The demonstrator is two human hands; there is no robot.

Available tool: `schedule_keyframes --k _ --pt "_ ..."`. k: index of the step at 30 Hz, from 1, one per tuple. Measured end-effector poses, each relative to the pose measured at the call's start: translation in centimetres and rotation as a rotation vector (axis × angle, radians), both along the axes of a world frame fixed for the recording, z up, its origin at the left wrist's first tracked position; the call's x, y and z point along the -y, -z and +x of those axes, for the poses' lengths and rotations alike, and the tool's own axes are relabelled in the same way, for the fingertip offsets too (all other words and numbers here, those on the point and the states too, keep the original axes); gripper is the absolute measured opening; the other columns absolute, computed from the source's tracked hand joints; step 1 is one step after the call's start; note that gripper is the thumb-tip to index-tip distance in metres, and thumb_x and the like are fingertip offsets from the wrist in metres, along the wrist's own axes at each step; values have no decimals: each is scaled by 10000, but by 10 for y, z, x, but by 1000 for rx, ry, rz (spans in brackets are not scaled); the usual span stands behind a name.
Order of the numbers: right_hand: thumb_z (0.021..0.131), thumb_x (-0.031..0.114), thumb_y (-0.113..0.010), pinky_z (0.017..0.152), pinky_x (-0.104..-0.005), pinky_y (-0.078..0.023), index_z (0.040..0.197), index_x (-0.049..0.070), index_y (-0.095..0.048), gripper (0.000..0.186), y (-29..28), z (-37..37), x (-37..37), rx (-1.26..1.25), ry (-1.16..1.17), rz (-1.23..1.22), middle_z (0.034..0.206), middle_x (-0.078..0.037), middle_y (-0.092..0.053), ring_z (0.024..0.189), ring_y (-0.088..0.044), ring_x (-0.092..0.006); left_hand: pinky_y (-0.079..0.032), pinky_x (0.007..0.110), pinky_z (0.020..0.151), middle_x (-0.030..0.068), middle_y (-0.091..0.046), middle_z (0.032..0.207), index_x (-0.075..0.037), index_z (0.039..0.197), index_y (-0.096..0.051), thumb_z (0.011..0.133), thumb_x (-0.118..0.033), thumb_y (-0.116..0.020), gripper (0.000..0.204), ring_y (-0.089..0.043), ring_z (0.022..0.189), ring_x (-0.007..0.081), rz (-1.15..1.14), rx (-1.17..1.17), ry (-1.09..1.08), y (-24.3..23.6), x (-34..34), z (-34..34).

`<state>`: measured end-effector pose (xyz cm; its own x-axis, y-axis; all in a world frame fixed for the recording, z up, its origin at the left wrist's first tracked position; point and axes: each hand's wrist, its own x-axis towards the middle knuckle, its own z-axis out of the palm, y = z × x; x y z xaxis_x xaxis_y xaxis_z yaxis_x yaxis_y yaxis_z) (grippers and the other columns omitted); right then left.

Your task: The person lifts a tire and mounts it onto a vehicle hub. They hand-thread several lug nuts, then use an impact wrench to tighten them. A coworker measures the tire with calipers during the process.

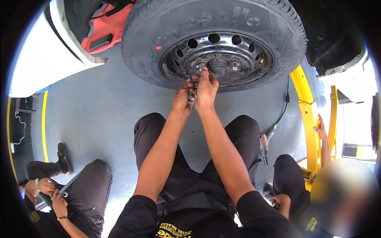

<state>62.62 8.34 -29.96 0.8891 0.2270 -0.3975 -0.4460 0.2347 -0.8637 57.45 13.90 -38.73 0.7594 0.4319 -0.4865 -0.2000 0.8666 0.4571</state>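
In front of me a car wheel, a black tyre point(147, 47) on a dark steel rim point(186, 49), stands upright at the hub. My right hand point(206, 89) reaches to the lower left of the hub, its fingers pinched on a lug nut point(202, 66) at a stud. Just beside it, my left hand point(183, 98) is closed around loose shiny lug nuts point(192, 96); the fingers hide how many. Another lug nut point(234, 65) sits right of the hub's centre cap point(217, 66).
An air impact wrench point(264, 146) lies on the grey floor by my right knee, joined to a hose point(286, 103). Yellow metal posts point(309, 123) stand at right, where a crouching person's hand point(321, 129) rests. At left, another person holds a metal tool point(71, 183). Red plastic point(105, 29) lies behind the tyre.
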Motion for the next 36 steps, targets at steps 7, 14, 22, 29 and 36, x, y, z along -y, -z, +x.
schedule_keyframes --k 7,14,22,29,36 --pt "1090 163 -638 683 -316 -569 1244 -47 -705 269 43 20 40 242 -293 -332 983 -82 -755 831 -716 -154 -501 244 758 -78 -684 927 -147 1081 -719 1061 -382 -753 239 -620 814 67 133 -137 15 -25 11 4" --pt "970 57 -780 826 -342 -571 1241 -60 -712 303 33 32 61 375 -514 -358 1022 -117 -766 925 -723 -180 -518 239 807 -53 -689 949 -118 1038 -724 1001 -466 -810 360 -615 837 72 206 -239 66 -14 12 13" --pt "953 17 -795 789 -319 -589 1192 -68 -675 281 50 40 60 238 -251 -149 989 -118 -766 871 -732 -164 -543 279 792 11 -714 1035 -78 1138 -715 1070 -293 -731 227 -675 881 129 156 -223 49 -10 15 17" --pt "1001 -15 -740 847 -319 -628 1251 -81 -626 282 76 46 49 255 71 31 1024 -120 -745 927 -753 -203 -554 293 794 90 -725 1063 -29 1193 -655 1072 -117 -620 154 -720 932 191 99 -234 64 -3 16 18" --pt "964 2 -819 838 -306 -606 1140 -43 -660 241 56 33 41 123 197 31 1015 -113 -750 946 -736 -179 -552 316 815 100 -746 1106 -45 1243 -634 1073 -115 -598 187 -727 948 200 86 -260 64 -5 10 12"
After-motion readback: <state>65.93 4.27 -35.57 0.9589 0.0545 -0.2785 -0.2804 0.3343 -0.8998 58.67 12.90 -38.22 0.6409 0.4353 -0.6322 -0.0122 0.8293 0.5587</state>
